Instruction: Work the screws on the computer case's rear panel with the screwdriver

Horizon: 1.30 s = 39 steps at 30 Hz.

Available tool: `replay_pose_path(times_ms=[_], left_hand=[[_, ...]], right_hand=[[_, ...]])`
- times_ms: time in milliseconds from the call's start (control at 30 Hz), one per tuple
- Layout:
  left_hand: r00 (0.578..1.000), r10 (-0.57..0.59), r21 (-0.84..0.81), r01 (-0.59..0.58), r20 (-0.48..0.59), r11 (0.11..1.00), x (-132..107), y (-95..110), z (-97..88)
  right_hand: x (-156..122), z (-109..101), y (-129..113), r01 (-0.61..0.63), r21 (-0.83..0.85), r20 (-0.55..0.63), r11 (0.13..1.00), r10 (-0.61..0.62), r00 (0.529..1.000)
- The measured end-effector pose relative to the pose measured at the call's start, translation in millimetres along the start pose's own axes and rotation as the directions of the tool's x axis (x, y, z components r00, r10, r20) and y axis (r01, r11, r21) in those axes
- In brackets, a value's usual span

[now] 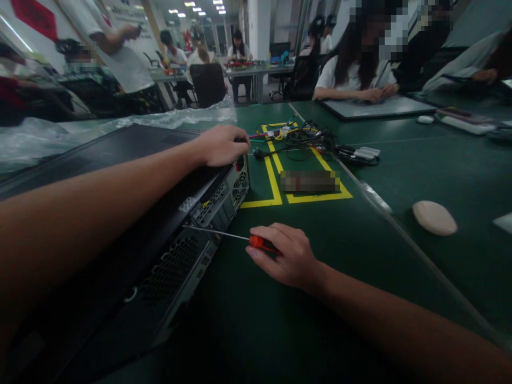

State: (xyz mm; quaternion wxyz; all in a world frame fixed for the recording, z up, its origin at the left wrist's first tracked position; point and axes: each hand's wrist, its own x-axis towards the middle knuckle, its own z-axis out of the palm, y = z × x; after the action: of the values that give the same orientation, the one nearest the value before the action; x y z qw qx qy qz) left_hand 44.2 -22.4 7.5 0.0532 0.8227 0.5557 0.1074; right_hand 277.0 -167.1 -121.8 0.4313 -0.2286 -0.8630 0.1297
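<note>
A black computer case (132, 144) lies on its side at the left, its rear panel facing right with a fan grille and a vented mesh. My left hand (224, 145) rests over the top rear corner of the case, fingers bent around its edge. In my right hand (286, 253) is a screwdriver (259, 243), gripped by its red and black handle. Its long thin shaft points left, and the tip is at the case's upper rear edge, above the mesh. Whether the tip sits in a screw is too small to tell.
Bundled cables (308, 136) lie beyond the case, near yellow tape (276, 181) on the green table (384, 288). A pale rounded object (434, 217) sits at the right. Clear plastic wrap (40, 141) lies behind the case. Other people sit at tables further back.
</note>
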Motion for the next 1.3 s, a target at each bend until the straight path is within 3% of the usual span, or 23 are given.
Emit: replay_pose_path(times_ms=[200,567,1000,1133,1300], left_hand=[[1.0,-0.004,0.01,0.004,-0.005,1.0,1,0,-0.1],[1.0,-0.014,-0.031,0.015,0.006,0.999,3,-7,-1.7],[1.0,-0.008,-0.033,0.007,-0.018,0.999,23,-62,-3.1],[1.0,0.001,-0.017,-0.001,-0.028,1.0,23,-61,-2.5],[0.997,-0.035,0.06,0.039,-0.068,0.997,20,-53,-1.6]], right_hand=[[1,-2,1,-0.01,-0.009,-0.001,1.0,0.01,1.0],[5,0,-4,0.082,-0.05,-0.066,0.995,-0.086,0.994],[19,17,4,-0.075,0.093,-0.091,0.993,0.083,0.992],[21,18,7,-0.054,0.088,-0.089,0.995,0.062,0.994],[18,20,10,-0.003,0.078,-0.175,0.997,0.017,0.984]])
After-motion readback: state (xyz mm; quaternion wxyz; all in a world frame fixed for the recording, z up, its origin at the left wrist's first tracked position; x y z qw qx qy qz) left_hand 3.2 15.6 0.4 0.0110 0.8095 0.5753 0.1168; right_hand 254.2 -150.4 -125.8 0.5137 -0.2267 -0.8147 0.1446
